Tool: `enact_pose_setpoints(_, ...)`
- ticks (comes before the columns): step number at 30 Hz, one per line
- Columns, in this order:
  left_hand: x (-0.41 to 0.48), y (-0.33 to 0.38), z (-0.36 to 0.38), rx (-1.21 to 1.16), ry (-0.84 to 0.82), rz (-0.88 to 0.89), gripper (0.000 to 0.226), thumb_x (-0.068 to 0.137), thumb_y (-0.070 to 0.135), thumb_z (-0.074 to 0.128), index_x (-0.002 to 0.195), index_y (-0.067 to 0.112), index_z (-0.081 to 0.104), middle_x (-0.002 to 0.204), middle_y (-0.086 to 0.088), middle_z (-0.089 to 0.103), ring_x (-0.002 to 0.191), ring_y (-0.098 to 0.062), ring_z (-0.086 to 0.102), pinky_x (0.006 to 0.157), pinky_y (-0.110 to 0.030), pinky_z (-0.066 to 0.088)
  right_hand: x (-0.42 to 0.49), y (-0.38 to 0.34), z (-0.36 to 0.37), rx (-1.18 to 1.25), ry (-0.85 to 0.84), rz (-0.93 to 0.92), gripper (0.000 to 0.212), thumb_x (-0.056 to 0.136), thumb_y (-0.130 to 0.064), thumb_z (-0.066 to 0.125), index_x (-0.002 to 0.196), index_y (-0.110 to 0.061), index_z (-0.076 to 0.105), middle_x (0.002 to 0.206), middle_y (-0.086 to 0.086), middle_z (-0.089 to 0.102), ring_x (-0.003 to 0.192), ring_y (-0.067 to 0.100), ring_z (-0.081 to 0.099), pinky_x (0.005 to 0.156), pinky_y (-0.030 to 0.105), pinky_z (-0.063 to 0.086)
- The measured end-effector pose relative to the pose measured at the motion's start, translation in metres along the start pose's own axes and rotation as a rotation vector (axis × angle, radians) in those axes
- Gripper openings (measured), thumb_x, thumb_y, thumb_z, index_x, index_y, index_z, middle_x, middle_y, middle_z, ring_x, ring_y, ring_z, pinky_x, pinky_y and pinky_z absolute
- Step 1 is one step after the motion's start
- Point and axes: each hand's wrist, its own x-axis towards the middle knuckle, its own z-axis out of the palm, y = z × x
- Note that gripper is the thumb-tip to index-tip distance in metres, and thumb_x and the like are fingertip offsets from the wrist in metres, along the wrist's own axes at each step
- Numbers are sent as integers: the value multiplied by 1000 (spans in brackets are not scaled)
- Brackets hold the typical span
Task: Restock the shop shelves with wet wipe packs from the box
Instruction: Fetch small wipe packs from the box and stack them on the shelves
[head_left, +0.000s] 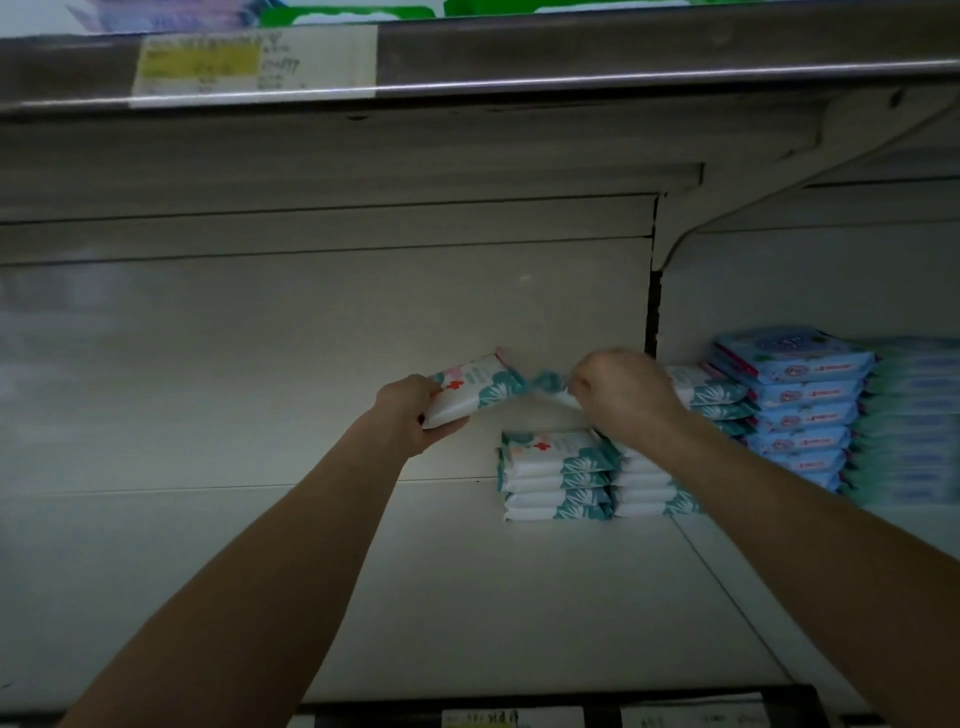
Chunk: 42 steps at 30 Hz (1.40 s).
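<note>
Resting on shelf (467, 597): wipe stacks (556, 478); left hand (410, 410) gripping pack (470, 387).

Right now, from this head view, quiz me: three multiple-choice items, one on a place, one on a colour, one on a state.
1. The blue packs stand where from the white-and-teal stacks? A left B right C above
2. The cross on the held pack is: A red B black C yellow
3. The left hand: A hangs empty B grips a pack C lies flat on the shelf

B: blue packs sit to the right. A: the cross shows red. B: its fingers curl round the pack.
</note>
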Motion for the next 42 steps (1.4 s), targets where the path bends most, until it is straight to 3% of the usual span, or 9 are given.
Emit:
enact_pose_setpoints(6,-5,-8,12,114,-9,-40,5,99,6,50,96,3,52,100,-18,57,76,-30,60,70,-47,51,14,14,-33,821,282,372,34,88,-10,57,56,-1,52,60,10,53,62,25,58,57,27,41)
enact_pose_setpoints(9,-15,-17,27,44,-117,-69,11,100,4,43,104,1,52,96,-17,58,80,-31,59,74,-47,50,14,-2,-20,1300,157,601,13,85,-5,64,74,1,66,77,15,67,80,29,69,79,41,57)
enact_pose_setpoints(13,-23,-21,39,-108,-191,-95,27,104,20,37,100,0,55,91,-17,60,80,-31,60,82,-47,48,2,-17,4,1593,59,767,9,87,2,62,79,-1,60,88,16,66,82,26,68,74,34,57)
enact_pose_setpoints(19,-18,-30,38,20,-184,-57,30,94,16,56,121,2,57,111,-20,61,80,-26,62,60,-35,58,-17,-14,-1,1070,-138,588,19,88,-19,62,72,-8,62,70,7,65,61,20,62,61,31,53)
enact_pose_setpoints(23,-15,-31,35,96,-126,-65,19,94,13,58,110,5,54,105,-20,59,78,-28,61,45,-33,55,-19,-3,-17,383,41,220,23,83,-28,66,104,-18,62,106,3,56,99,21,53,80,32,46)
enact_pose_setpoints(28,-15,-39,50,231,-165,-94,11,97,9,54,91,0,55,91,-20,56,77,-28,59,75,-41,54,-21,-10,9,166,-190,-103,45,84,-17,66,127,-18,54,131,6,45,120,25,41,98,37,40)
enact_pose_setpoints(32,-15,-36,56,655,-77,24,18,94,11,55,78,5,53,72,-11,52,58,-18,48,47,-22,44,-25,-8,32,74,-183,-133,41,86,-9,59,126,-14,54,127,10,47,118,27,42,94,38,43)
enact_pose_setpoints(38,-14,-22,45,894,-129,65,15,94,9,54,82,0,55,77,-14,57,63,-21,56,63,-32,54,-21,-1,38,-70,-114,-156,40,93,-18,53,133,-19,53,124,7,52,120,25,40,86,35,47)
enact_pose_setpoints(42,-17,-20,38,926,-299,111,43,92,4,58,134,4,48,102,-14,61,73,-21,62,64,-28,56,-21,4,39,-53,-206,-176,52,89,-19,57,139,-19,45,127,7,49,121,25,39,90,37,46)
